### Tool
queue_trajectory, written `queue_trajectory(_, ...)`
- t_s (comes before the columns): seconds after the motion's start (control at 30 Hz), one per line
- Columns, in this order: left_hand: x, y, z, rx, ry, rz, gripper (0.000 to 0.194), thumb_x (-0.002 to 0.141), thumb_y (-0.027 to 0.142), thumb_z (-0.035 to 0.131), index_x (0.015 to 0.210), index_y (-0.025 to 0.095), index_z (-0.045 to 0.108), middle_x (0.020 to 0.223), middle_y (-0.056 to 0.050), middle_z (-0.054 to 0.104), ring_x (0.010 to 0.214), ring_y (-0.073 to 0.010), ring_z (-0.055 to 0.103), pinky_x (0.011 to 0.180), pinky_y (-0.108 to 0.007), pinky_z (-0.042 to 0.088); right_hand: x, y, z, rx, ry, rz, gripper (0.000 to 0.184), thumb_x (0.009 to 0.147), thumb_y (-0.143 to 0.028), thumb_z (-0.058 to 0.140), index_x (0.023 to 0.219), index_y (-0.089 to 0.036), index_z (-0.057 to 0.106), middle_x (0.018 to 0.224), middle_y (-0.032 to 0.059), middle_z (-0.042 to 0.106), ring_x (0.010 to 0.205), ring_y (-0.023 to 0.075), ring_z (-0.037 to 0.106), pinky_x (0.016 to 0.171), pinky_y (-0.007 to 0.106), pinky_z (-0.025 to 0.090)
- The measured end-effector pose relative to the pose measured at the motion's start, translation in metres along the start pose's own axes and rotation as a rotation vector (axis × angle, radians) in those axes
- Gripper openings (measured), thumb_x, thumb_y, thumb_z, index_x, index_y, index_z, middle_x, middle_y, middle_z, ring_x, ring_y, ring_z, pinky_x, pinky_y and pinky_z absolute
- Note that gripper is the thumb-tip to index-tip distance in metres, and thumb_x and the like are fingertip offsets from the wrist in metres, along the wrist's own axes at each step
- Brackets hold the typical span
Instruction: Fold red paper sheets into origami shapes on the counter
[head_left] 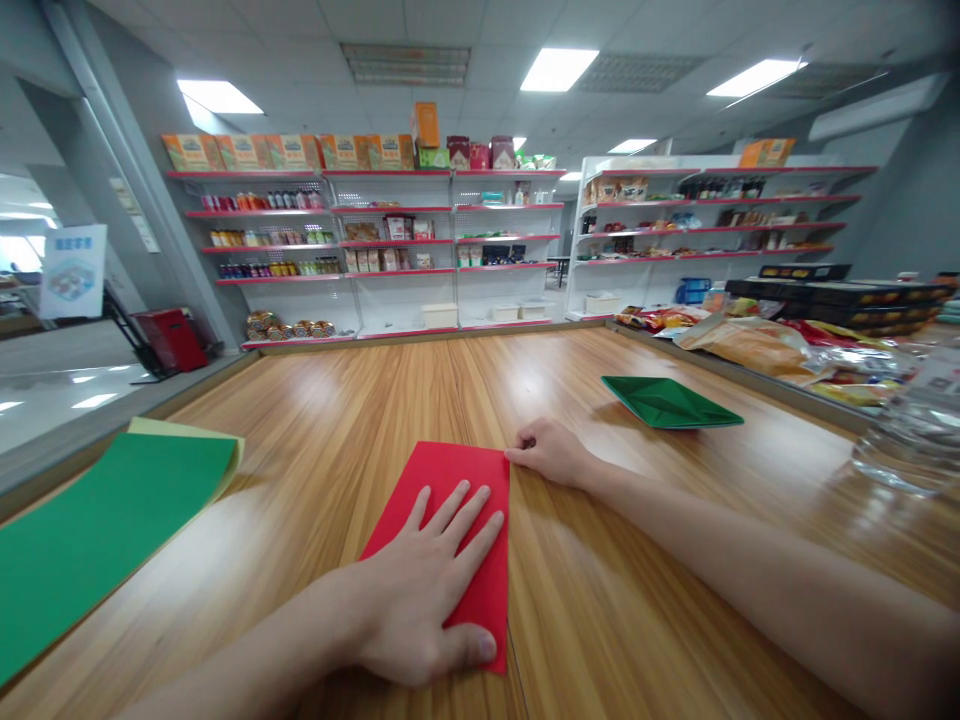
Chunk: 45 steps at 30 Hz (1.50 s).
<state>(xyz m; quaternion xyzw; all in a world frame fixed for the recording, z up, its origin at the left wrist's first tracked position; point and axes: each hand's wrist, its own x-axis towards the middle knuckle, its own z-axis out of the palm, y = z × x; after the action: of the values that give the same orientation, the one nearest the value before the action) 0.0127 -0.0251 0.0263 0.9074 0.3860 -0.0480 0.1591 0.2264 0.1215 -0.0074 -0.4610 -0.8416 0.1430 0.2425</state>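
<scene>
A sheet of red paper (457, 468) lies on the wooden table in front of me, its right side a long straight edge. My left hand (431, 580) rests flat on the sheet with the fingers spread. At the far right corner of the paper, my right hand (553, 452) is closed, thumb and fingertips pinching that corner. Part of the sheet is hidden beneath my left hand and wrist.
Green paper (120, 520) lies over pale yellow sheets (187, 428) at the left. A folded green paper piece (671, 402) sits at the right, near a clear plastic container (911, 440) and packaged snacks (757, 345). Stocked shelves (390, 240) stand beyond the table (337, 400).
</scene>
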Motion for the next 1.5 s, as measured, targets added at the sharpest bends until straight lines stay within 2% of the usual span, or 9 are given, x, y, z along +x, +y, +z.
queue_trajectory(0.23,-0.002,-0.002,-0.002,-0.013,0.05,0.004,0.092,0.078,0.07,0.044,0.148,0.023,0.008,0.154,-0.015,0.007,0.139,-0.0399,0.009,0.107,-0.064,0.012,-0.004,0.007,0.002,0.007,0.083,0.024,0.025,0.08,-0.033,0.056,0.073,-0.013,0.07,0.068,0.0055,0.066,0.06,0.0137,0.055,0.054,0.024,0.033)
queue_trajectory(0.37,0.002,-0.002,-0.002,0.057,0.212,-0.043,0.066,0.085,0.06,0.042,0.143,0.028,0.033,0.143,-0.012,0.039,0.125,-0.0382,0.038,0.102,-0.061,0.028,-0.019,0.004,0.0,0.06,0.013,-0.043,0.023,0.083,-0.031,0.053,0.083,-0.015,0.071,0.071,0.0035,0.068,0.062,0.0124,0.058,0.055,0.022,0.036)
queue_trajectory(0.47,0.004,-0.003,0.002,0.08,0.295,-0.058,0.055,0.089,0.05,0.04,0.138,0.026,0.042,0.129,-0.013,0.049,0.114,-0.0331,0.044,0.098,-0.056,0.036,-0.025,0.0,0.001,0.081,-0.024,-0.084,0.022,0.083,-0.029,0.053,0.088,-0.017,0.071,0.072,0.0025,0.069,0.062,0.0118,0.059,0.056,0.022,0.037)
queue_trajectory(0.67,0.004,-0.008,0.01,0.059,0.301,-0.018,0.06,0.091,0.051,0.038,0.143,0.02,0.034,0.144,-0.013,0.035,0.13,-0.0326,0.03,0.107,-0.052,0.028,-0.028,-0.012,0.004,0.05,-0.033,-0.168,0.021,0.082,-0.028,0.055,0.092,-0.021,0.073,0.071,0.0017,0.068,0.063,0.0122,0.057,0.057,0.022,0.036)
queue_trajectory(0.77,0.006,-0.009,0.01,0.048,0.343,-0.035,0.054,0.092,0.046,0.039,0.14,0.02,0.039,0.142,-0.011,0.041,0.127,-0.031,0.035,0.105,-0.051,0.031,-0.033,-0.021,0.006,-0.006,-0.03,-0.232,0.021,0.084,-0.028,0.054,0.091,-0.021,0.073,0.073,0.0027,0.068,0.064,0.0127,0.057,0.058,0.022,0.035)
queue_trajectory(0.9,0.01,-0.014,0.013,0.011,0.41,-0.066,0.046,0.091,0.036,0.043,0.134,0.019,0.048,0.138,-0.008,0.047,0.124,-0.0268,0.04,0.106,-0.046,0.033,-0.037,-0.03,0.01,-0.071,-0.046,-0.256,0.025,0.085,-0.027,0.052,0.07,-0.017,0.07,0.065,0.0036,0.066,0.059,0.0117,0.053,0.056,0.023,0.031)
queue_trajectory(1.13,0.01,-0.02,0.018,0.028,0.273,-0.12,0.06,0.093,0.049,0.033,0.146,0.022,0.024,0.153,-0.006,0.022,0.141,-0.0262,0.014,0.114,-0.051,0.016,-0.037,-0.035,0.01,0.044,-0.067,-0.178,0.018,0.078,-0.026,0.057,0.065,-0.015,0.065,0.059,0.0,0.06,0.053,0.0084,0.046,0.051,0.02,0.028)
queue_trajectory(1.27,0.01,-0.016,0.016,0.065,0.221,-0.14,0.067,0.092,0.057,0.026,0.147,0.02,0.018,0.154,-0.008,0.016,0.141,-0.0263,0.009,0.114,-0.051,0.013,-0.038,-0.039,0.004,0.115,-0.196,-0.165,0.018,0.073,-0.025,0.057,0.06,-0.014,0.062,0.053,-0.0021,0.052,0.049,0.0071,0.039,0.047,0.02,0.026)
queue_trajectory(1.5,0.01,-0.013,0.015,0.094,0.206,-0.147,0.067,0.092,0.06,0.022,0.147,0.023,0.018,0.154,-0.006,0.014,0.142,-0.0252,0.008,0.114,-0.05,0.013,-0.037,-0.04,0.001,0.182,-0.311,-0.157,0.013,0.07,-0.022,0.057,0.067,-0.013,0.065,0.058,-0.0008,0.059,0.052,0.0081,0.049,0.047,0.017,0.031)
